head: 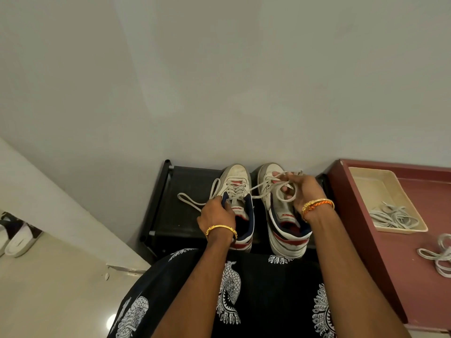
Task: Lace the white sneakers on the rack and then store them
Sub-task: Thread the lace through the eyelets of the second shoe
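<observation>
Here, two white sneakers stand side by side on the top of a black rack (pixel 175 213) against the wall, their toes pointing away toward the wall and their heels toward the person, so each shoe's long axis runs front to back. The left sneaker (pixel 238 186) is laced partway, and one loop of its lace (pixel 189 202) trails out to the left across the rack. The left hand (pixel 218 213) grips that shoe at its dark collar, fingers curled over the edge. The right hand (pixel 301 190) is over the right sneaker (pixel 280 215) with its fingers curled around a loop of lace. To the right, a dark red table (pixel 395 276) carries a beige tray (pixel 366 176) holding more loose laces (pixel 393 217).
</observation>
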### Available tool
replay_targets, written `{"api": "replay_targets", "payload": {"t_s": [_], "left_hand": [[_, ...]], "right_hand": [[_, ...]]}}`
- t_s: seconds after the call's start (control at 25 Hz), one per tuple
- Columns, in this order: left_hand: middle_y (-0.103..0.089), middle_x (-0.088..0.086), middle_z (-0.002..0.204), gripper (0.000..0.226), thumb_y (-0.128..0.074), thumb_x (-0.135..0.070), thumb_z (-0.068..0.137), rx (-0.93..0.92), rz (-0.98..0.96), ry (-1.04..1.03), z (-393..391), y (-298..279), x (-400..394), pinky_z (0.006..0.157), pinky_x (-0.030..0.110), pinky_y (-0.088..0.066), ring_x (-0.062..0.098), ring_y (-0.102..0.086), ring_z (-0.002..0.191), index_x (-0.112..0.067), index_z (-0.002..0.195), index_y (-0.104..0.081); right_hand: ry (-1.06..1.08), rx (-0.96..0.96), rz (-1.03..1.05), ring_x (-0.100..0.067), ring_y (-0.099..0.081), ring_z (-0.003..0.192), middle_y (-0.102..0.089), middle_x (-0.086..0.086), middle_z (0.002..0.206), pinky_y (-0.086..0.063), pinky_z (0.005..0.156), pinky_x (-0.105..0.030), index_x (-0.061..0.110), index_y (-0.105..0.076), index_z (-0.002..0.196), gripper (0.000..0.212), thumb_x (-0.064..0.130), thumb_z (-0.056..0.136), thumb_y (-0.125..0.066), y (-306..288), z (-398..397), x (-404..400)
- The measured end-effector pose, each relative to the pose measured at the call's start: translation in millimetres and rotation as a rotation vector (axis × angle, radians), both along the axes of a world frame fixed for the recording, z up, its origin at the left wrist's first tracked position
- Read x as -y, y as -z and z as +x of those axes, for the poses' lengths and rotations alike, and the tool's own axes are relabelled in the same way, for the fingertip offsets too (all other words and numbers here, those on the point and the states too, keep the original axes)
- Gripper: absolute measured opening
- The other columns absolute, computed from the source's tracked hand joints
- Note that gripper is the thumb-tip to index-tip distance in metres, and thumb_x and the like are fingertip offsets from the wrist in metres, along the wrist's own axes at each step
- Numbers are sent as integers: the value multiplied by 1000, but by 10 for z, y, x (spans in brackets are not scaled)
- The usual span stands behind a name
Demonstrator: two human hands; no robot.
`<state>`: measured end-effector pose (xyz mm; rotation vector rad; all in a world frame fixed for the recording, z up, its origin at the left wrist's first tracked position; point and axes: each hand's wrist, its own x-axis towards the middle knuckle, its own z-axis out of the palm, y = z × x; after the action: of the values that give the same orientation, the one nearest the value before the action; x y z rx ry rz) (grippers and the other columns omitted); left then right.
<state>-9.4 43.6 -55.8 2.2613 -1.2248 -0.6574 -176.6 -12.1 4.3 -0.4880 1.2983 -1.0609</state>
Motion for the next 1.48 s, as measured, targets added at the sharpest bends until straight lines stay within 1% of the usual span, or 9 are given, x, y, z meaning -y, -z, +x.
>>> {"api": "replay_targets", "payload": {"t_s": [0.16,0.32,0.4,0.64,0.8,0.88,1.12,1.32,1.48], "left_hand": [[-65,4,104,24,-52,-31,94,4,-4,8,-7,-20,-10,86,41,-50,24,-62,96,-15,109,-64],[-66,5,101,22,-52,-30,94,-8,-16,10,14,-16,-13,85,40,-50,24,-62,94,-16,106,-64],[-66,4,100,21,-53,-30,94,-18,-21,4,10,-21,-14,84,40,-50,24,-62,93,-16,104,-65],[-65,9,99,17,-58,-22,91,-59,-100,57,65,-37,10,78,36,-50,26,-61,91,-10,102,-65],[-58,6,121,35,-59,-15,89,61,-120,202,68,-28,107,91,36,-47,24,-49,113,-17,124,-57],[-54,4,128,41,-60,-15,90,123,-117,269,85,-33,165,93,35,-43,23,-43,119,-19,130,-53],[-50,2,131,29,-59,-18,90,272,-156,424,83,-43,282,97,38,-36,22,-37,124,-20,119,-61],[-53,1,128,26,-60,-22,90,301,-59,425,48,-40,337,100,39,-34,22,-43,122,-22,116,-63],[-56,-1,125,27,-61,-28,89,318,-70,404,33,-26,336,97,37,-34,20,-47,118,-23,115,-65]], "right_hand": [[17,99,-15,-8,-37,33,-55,-3,55,-30,33,-14,12,-47,74,17,12,91,-46,-37,229,22],[-707,-1136,-288,-21,-61,88,-60,-9,96,-48,72,-29,11,-56,109,30,28,86,-62,1,617,41],[-889,-1409,-309,-28,-57,110,-60,-11,120,-46,89,-35,11,-55,123,43,31,86,-61,56,765,50],[-217,-1005,-405,-25,-60,84,-65,-14,96,-53,87,-40,4,-61,106,26,18,84,-65,-29,494,231],[-536,-1036,-333,-31,-31,137,-14,-11,155,-33,110,-44,18,-12,150,99,29,76,-76,-90,436,101],[-619,-1226,-346,-30,-15,143,-1,-5,158,-23,114,-48,23,-14,149,95,36,76,-73,20,546,-129],[-358,-1548,-489,-35,-52,108,-54,-17,116,-42,89,-43,7,-63,107,31,8,76,-69,338,871,-469],[-444,-1329,-287,-33,-54,110,-53,-14,123,-45,85,-36,10,-49,126,34,12,93,-51,481,864,-358],[-248,-1154,-148,-35,-61,94,-66,-17,99,-44,73,-31,5,-62,95,18,21,89,-55,578,853,-302]]}}
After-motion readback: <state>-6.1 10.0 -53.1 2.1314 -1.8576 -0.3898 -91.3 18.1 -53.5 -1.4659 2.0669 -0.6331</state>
